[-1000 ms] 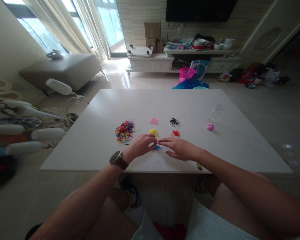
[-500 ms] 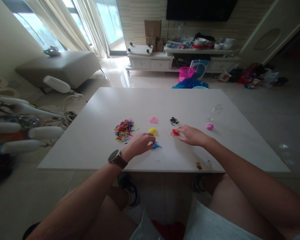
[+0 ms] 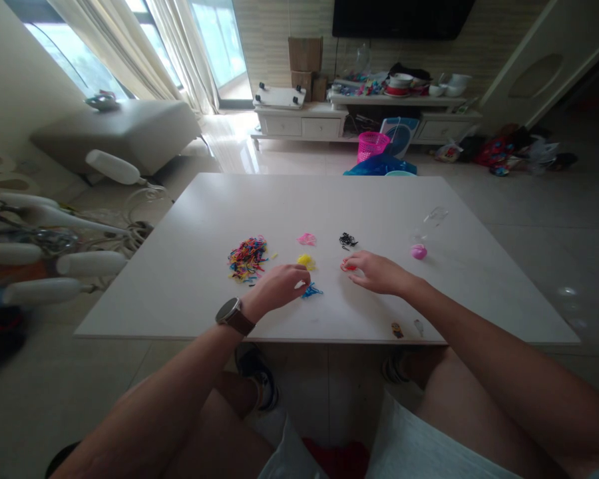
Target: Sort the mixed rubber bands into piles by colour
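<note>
My right hand (image 3: 379, 271) is over a small pile of red rubber bands (image 3: 347, 265), fingertips at it and partly covering it, the thumb apart from the fingers. My left hand (image 3: 282, 283), with a watch on the wrist, hovers between the yellow bands (image 3: 306, 261) and the blue bands (image 3: 311, 291). Its fingers are curled to the thumb; whatever they pinch is too small to make out. Pink bands (image 3: 307, 239) and black bands (image 3: 348, 240) lie farther back. Left of them is a large heap of mixed-colour bands (image 3: 248, 258).
On the white table (image 3: 259, 199), a clear plastic container (image 3: 432, 221) and a pink round object (image 3: 418, 251) lie to the right. A small yellow-brown figure (image 3: 397, 330) and a clear small item (image 3: 418, 326) rest by the front edge. White lamp arms (image 3: 92, 265) stand at the left.
My right hand has shifted slightly at the red bands, its thumb now farther from the index finger. My left hand has stayed almost still.
</note>
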Available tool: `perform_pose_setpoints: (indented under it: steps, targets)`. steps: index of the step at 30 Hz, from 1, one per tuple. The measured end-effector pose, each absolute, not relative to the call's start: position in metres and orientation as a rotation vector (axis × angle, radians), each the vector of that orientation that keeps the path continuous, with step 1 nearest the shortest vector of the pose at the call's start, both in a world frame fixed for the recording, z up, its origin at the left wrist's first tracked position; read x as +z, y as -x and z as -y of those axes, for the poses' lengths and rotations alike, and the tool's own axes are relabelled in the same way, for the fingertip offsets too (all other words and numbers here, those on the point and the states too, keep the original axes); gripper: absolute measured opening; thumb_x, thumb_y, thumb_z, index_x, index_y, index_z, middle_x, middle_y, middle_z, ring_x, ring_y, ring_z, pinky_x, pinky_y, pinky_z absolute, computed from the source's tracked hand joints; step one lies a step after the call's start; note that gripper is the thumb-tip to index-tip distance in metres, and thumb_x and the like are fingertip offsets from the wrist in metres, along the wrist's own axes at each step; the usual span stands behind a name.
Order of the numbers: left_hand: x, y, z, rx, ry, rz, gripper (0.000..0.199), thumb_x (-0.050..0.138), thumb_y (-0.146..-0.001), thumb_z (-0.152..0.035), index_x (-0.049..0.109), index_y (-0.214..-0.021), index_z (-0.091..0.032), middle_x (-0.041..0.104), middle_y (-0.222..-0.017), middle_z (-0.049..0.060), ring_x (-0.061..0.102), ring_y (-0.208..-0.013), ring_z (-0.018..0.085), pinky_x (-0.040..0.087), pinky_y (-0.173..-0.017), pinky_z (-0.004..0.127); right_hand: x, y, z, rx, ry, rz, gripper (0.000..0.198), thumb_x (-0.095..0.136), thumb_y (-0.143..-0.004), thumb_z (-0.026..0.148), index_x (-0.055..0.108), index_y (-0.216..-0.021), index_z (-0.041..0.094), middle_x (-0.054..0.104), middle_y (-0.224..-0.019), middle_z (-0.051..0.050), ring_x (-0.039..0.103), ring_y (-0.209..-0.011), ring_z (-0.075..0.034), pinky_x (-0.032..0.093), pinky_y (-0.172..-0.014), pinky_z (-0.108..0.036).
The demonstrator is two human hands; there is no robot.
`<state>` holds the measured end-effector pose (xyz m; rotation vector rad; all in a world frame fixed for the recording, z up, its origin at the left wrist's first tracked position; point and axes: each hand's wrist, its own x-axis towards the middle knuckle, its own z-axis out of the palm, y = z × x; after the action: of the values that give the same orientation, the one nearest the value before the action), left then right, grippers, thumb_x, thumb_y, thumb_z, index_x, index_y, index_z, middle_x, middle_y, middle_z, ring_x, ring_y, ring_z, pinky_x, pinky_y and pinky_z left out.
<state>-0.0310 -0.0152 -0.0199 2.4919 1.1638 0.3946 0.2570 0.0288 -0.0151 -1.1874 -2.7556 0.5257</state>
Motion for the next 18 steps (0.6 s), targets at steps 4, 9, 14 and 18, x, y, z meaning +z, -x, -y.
perform_pose_setpoints:
  steps: [4,9,14,18]
  targets:
    - [-0.019,0.03,0.015,0.422,-2.499,-1.172,0.014,0.057,-0.09,-0.017,0.071,-0.087,-0.019,0.071,-0.092,0.006,0.065,-0.079,0.017,0.045,-0.072,0.026,-0.008,-0.238,-0.011,0.613,0.975,2.749,0.032,0.058,-0.092,0.024,0.067,-0.123,0.021,0.069,-0.121,-0.012,0.064,-0.113,-0.027,0.051,-0.099,-0.043]
    - [-0.015,0.027,0.015,0.457,-2.5,-1.175,0.015,0.057,-0.092,-0.018,0.071,-0.088,-0.018,0.071,-0.093,0.006,0.065,-0.079,0.017,0.045,-0.072,0.026,-0.004,-0.221,0.01,0.719,0.807,2.751,0.048,0.057,-0.093,0.024,0.054,-0.141,0.024,0.064,-0.133,-0.011,0.062,-0.119,-0.026,0.05,-0.101,-0.042]
    - [-0.015,0.025,0.014,0.447,-2.51,-1.168,0.015,0.057,-0.093,-0.018,0.072,-0.09,-0.019,0.071,-0.093,0.006,0.065,-0.078,0.016,0.045,-0.072,0.026,-0.008,-0.22,0.012,0.681,0.788,2.791,0.051,0.057,-0.092,0.022,0.051,-0.143,0.023,0.06,-0.14,-0.012,0.059,-0.125,-0.028,0.048,-0.105,-0.045]
    - [-0.017,0.024,0.014,0.446,-2.509,-1.172,0.015,0.058,-0.092,-0.019,0.073,-0.09,-0.019,0.071,-0.092,0.006,0.065,-0.078,0.016,0.045,-0.072,0.027,-0.011,-0.221,0.011,0.658,0.772,2.806,0.052,0.058,-0.092,0.023,0.051,-0.143,0.023,0.059,-0.141,-0.012,0.06,-0.125,-0.027,0.05,-0.103,-0.043]
